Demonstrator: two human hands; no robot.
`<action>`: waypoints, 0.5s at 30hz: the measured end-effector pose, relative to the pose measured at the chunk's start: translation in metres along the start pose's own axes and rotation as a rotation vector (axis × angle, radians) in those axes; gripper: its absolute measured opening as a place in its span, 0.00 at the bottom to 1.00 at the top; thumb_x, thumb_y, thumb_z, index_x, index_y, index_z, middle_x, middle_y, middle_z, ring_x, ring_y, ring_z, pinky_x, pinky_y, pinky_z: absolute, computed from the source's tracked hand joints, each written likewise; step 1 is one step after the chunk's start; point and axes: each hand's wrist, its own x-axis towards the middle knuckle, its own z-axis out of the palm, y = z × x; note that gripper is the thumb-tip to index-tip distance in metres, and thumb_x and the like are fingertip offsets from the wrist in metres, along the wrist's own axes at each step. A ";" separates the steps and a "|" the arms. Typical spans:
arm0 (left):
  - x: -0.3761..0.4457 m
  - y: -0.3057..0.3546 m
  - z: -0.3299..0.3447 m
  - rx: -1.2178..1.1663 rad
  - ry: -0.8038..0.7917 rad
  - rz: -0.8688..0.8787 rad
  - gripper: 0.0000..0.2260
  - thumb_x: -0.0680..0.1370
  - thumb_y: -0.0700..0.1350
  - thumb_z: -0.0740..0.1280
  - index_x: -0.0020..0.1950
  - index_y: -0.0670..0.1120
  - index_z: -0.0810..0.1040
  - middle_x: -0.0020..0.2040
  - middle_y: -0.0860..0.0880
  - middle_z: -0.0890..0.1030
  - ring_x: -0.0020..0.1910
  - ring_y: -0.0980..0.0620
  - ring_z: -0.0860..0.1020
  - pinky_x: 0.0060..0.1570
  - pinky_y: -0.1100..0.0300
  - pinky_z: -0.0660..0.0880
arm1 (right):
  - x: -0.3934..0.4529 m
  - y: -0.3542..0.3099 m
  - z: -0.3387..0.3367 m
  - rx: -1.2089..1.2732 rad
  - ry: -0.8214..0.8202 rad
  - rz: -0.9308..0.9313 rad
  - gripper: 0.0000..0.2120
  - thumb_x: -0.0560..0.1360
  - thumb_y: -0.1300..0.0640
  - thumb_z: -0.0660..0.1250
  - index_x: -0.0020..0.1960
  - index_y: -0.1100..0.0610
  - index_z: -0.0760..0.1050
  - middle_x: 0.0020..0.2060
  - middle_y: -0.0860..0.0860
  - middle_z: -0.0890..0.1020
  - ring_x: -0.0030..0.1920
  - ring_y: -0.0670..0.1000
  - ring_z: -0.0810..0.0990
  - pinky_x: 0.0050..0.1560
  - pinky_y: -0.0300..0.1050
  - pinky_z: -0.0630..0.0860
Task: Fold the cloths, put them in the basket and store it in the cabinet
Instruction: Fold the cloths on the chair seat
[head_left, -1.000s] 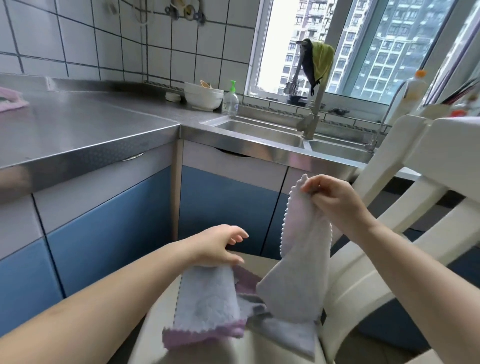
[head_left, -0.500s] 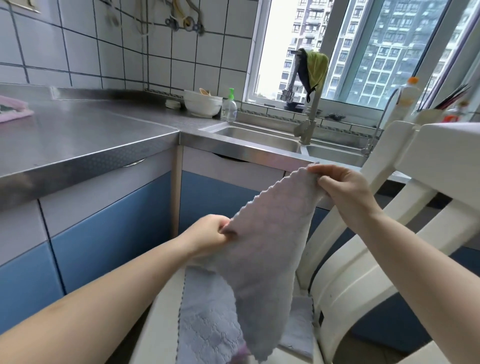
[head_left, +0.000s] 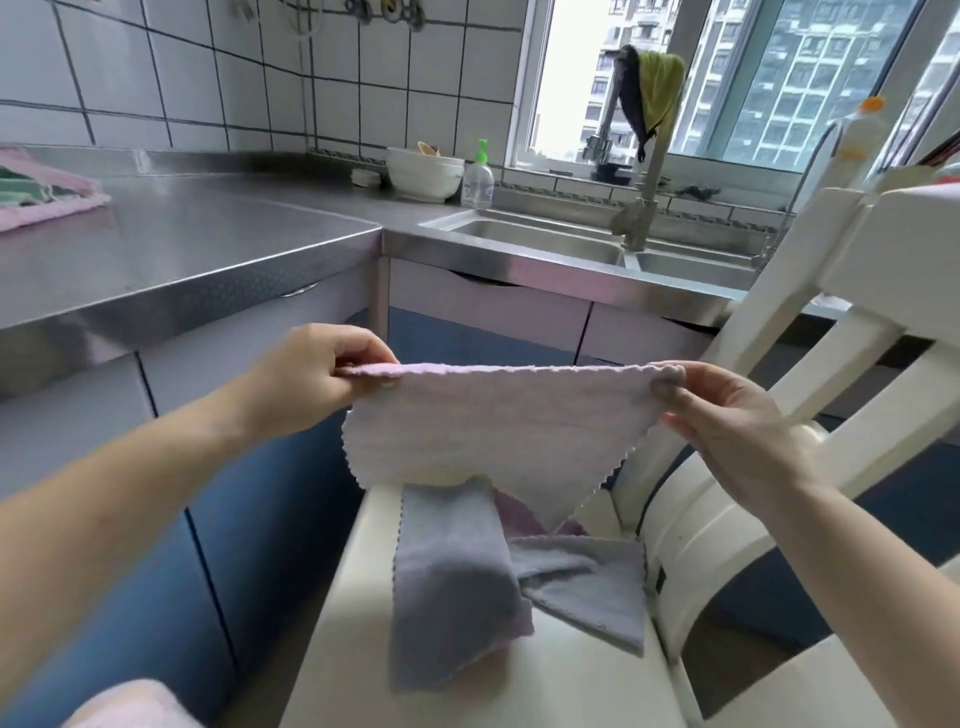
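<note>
Home kitchen, small apt by the look. Steel countertop (head_left: 218, 244) at 10 o'clock, double sink (head_left: 550, 244) w/ tap (head_left: 641, 208) at 1, white wall tiles (head_left: 332, 98) at 12, blue cabinet doors (head_left: 270, 499) below, tower blocks (head_left: 810, 78) thru window.

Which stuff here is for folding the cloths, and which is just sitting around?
For the job: pale pink cloth, pinched by left hand and right hand; grey cloths on the white chair.

Just sitting around: white bowl, soap bottle, tap, green rag, sink.
</note>
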 end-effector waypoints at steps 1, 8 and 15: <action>-0.012 0.003 0.000 0.041 -0.043 -0.007 0.06 0.73 0.43 0.71 0.42 0.55 0.81 0.41 0.59 0.82 0.42 0.56 0.79 0.40 0.64 0.74 | -0.014 0.003 0.001 0.007 -0.018 0.025 0.29 0.48 0.34 0.78 0.43 0.49 0.84 0.41 0.47 0.84 0.44 0.46 0.80 0.47 0.38 0.80; -0.116 -0.002 0.040 0.053 -0.404 -0.250 0.06 0.75 0.46 0.69 0.41 0.58 0.80 0.42 0.65 0.80 0.43 0.63 0.78 0.43 0.69 0.75 | -0.126 0.070 0.016 0.008 -0.122 0.397 0.14 0.68 0.45 0.72 0.44 0.55 0.79 0.36 0.52 0.79 0.34 0.45 0.77 0.32 0.35 0.75; -0.204 -0.033 0.098 -0.019 -0.648 -0.530 0.06 0.72 0.54 0.70 0.36 0.58 0.77 0.34 0.63 0.78 0.34 0.64 0.74 0.35 0.69 0.70 | -0.204 0.144 0.039 0.122 -0.114 0.872 0.09 0.78 0.60 0.62 0.54 0.64 0.72 0.41 0.58 0.78 0.39 0.52 0.78 0.30 0.41 0.74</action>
